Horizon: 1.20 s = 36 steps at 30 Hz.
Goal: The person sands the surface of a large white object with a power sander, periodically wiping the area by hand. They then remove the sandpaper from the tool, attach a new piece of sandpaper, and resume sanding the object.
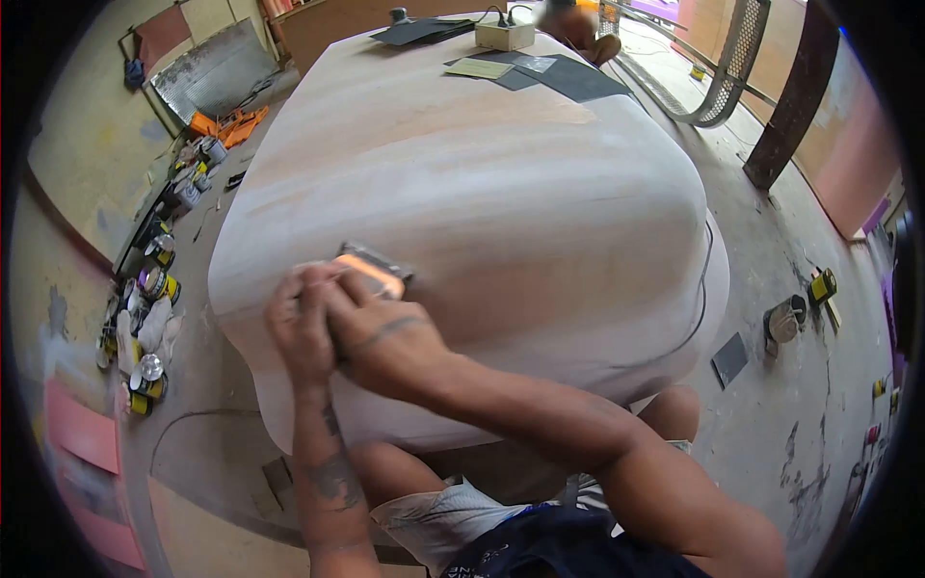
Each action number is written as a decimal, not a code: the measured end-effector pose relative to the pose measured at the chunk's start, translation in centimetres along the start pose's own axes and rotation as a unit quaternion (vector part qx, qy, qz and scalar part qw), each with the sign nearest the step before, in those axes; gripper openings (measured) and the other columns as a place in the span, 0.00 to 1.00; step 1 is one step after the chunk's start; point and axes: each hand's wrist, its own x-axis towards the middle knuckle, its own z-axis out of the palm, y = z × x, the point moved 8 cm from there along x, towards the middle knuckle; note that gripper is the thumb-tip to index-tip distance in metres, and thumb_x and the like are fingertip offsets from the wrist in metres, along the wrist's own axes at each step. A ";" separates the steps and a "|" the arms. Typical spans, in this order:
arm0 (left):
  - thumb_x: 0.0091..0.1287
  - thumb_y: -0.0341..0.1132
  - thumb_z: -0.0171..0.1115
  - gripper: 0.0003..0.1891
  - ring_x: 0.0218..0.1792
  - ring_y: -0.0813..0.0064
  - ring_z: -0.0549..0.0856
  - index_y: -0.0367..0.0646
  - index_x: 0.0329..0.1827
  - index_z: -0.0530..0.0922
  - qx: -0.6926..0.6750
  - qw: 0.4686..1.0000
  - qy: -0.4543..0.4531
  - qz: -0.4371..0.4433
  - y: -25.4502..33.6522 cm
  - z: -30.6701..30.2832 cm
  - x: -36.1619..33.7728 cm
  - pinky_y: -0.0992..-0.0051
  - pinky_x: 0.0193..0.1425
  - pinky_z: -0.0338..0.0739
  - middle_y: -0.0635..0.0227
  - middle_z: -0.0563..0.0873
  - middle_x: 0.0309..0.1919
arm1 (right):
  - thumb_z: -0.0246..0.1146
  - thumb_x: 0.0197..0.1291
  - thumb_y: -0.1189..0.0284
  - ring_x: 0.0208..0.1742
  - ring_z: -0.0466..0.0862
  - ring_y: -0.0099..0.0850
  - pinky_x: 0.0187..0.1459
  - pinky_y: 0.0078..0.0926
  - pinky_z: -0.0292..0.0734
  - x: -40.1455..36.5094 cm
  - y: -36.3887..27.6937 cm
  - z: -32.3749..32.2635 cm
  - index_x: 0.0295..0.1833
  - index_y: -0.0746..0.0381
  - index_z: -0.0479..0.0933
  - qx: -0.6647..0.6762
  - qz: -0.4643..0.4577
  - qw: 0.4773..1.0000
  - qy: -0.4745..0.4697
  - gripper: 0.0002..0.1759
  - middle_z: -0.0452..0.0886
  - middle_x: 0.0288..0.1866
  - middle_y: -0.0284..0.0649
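Observation:
Both hands are together on an orange and black sanding tool [374, 274], whose dark pad rests against the large pale curved surface [578, 250]. My right hand [390, 342] is wrapped round the tool's body, its arm crossing from the lower right. Close against it on the left, my left hand [303, 313] has its fingers curled round the tool's near end. The hands cover most of the tool's body. Smoothed white and brownish streaks run across the surface around the tool.
Dark sheets [583, 79] and a socket box [504, 37] lie at the surface's far end, near another person [568, 29]. A cable [705, 289] hangs down the right side. Cans [159, 284] line the left wall; a container [782, 323] stands on the right floor.

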 end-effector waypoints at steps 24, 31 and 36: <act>0.70 0.53 0.70 0.22 0.44 0.45 0.91 0.38 0.37 0.88 -0.013 0.961 -0.264 0.080 11.2 41.5 -4.8 0.51 0.54 0.84 0.48 0.91 0.37 | 0.80 0.57 0.68 0.73 0.78 0.37 0.73 0.35 0.73 -18.9 17.3 -28.1 0.80 0.70 0.61 0.046 0.182 0.949 0.255 0.50 0.76 0.73 0.48; 0.71 0.51 0.70 0.22 0.42 0.42 0.89 0.36 0.36 0.86 -0.048 0.974 -0.201 0.091 8.6 31.0 -0.7 0.51 0.51 0.83 0.45 0.89 0.38 | 0.82 0.55 0.66 0.74 0.78 0.45 0.74 0.40 0.74 -12.5 14.8 -20.9 0.81 0.72 0.59 0.167 0.113 0.961 0.192 0.55 0.76 0.73 0.53; 0.76 0.50 0.69 0.22 0.35 0.58 0.90 0.35 0.39 0.86 -0.062 0.992 -0.102 0.035 3.5 13.3 1.5 0.62 0.43 0.83 0.49 0.89 0.33 | 0.75 0.60 0.65 0.67 0.81 0.63 0.59 0.56 0.84 -3.7 6.0 -10.3 0.77 0.65 0.63 -0.052 0.103 0.992 0.041 0.44 0.76 0.70 0.62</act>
